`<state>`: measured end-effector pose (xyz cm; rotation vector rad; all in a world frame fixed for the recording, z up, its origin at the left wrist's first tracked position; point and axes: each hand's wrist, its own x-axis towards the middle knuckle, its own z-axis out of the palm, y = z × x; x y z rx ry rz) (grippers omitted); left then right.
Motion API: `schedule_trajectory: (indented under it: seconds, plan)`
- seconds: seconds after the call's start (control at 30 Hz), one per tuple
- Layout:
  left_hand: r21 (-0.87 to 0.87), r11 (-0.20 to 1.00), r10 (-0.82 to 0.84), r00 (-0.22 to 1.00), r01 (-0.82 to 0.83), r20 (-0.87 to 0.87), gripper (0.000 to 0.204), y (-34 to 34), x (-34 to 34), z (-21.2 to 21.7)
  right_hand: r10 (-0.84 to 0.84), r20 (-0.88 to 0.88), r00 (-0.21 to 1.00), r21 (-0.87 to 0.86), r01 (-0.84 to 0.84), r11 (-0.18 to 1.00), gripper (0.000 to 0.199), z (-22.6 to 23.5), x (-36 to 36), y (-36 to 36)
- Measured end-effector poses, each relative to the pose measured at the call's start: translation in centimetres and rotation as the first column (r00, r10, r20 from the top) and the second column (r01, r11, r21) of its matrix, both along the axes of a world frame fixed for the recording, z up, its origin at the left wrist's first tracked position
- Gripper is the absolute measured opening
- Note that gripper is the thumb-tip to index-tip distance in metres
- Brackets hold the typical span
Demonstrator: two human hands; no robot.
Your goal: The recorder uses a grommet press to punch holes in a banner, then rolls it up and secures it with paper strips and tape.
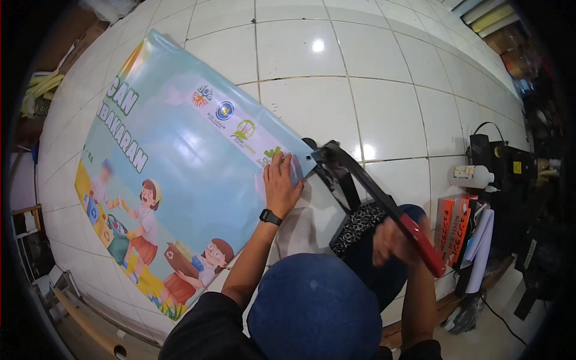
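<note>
A large printed banner (180, 174) with cartoon children lies flat on the white tiled floor (390, 114). My left hand (282, 183), with a black watch (270, 216) on the wrist, presses down on the banner's right corner. That corner sits under the head of a black lever press (324, 156). My right hand (393, 240) grips the press's long arm at its red handle (423, 247). A blue cap (315, 306) fills the lower middle and hides part of the press base.
A white plastic bottle (471, 176), an orange box (453, 222) and a white paper roll (483, 243) stand at the right. Behind them is a black machine (504, 162) with a cable. Yellow material (42, 90) lies at the far left.
</note>
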<state>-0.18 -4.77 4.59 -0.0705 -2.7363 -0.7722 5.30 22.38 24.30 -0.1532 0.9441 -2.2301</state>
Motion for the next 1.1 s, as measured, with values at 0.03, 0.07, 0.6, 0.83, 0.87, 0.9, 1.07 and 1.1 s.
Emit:
schedule_trajectory:
  seconds: [0.03, 0.07, 0.6, 0.83, 0.87, 0.9, 1.07, 1.1]
  plan:
    - [-0.001, 0.999, 0.033, 0.999, -0.033, -0.004, 0.073, -0.6, 0.1, 0.1, 0.035, 0.045, 0.998, 0.007, -0.036, 0.999, 0.04, -1.6, -0.6, -0.3]
    - [0.04, 0.999, -0.032, 0.999, 0.03, 0.039, 0.074, -1.2, 0.1, 0.4, 0.055, -0.022, 0.998, 0.502, -0.037, 0.864, 0.039, -3.9, -1.2, -1.3]
    - [0.167, 0.719, 0.695, 0.703, -0.674, -0.153, 0.015, -16.1, 3.2, 12.0, 0.604, -0.146, 0.784, 0.975, 0.219, -0.049, 0.019, -13.8, 1.4, 0.5]
    - [0.089, 0.58, 0.538, 0.298, -0.81, -0.789, 0.039, -20.9, 1.9, 17.4, 0.08, -0.199, 0.977, 0.891, 0.146, 0.43, 0.021, -12.1, -2.1, 2.3]
    - [0.136, 0.742, 0.539, 0.464, -0.657, -0.703, 0.038, -19.2, 0.4, 15.9, -0.078, -0.049, 0.996, 0.852, 0.083, 0.518, 0.023, -11.7, -3.3, 2.9]
    - [0.126, 0.831, 0.505, 0.642, -0.542, -0.577, 0.036, -16.7, -1.1, 14.0, -0.03, -0.06, 0.998, 0.8, 0.066, 0.597, 0.023, -11.6, -4.6, 3.2]
    - [0.455, 0.871, -0.19, 0.981, 0.184, -0.033, 0.034, -3.4, -8.3, 3.4, -0.248, -0.245, 0.937, 0.609, 0.348, 0.713, 0.024, -14.7, -10.9, 0.1]
    - [0.467, 0.859, -0.238, 0.971, 0.211, -0.001, 0.035, -1.8, -9.5, 1.7, -0.25, -0.232, 0.94, 0.641, 0.341, 0.687, 0.024, -15.9, -12.1, -1.2]
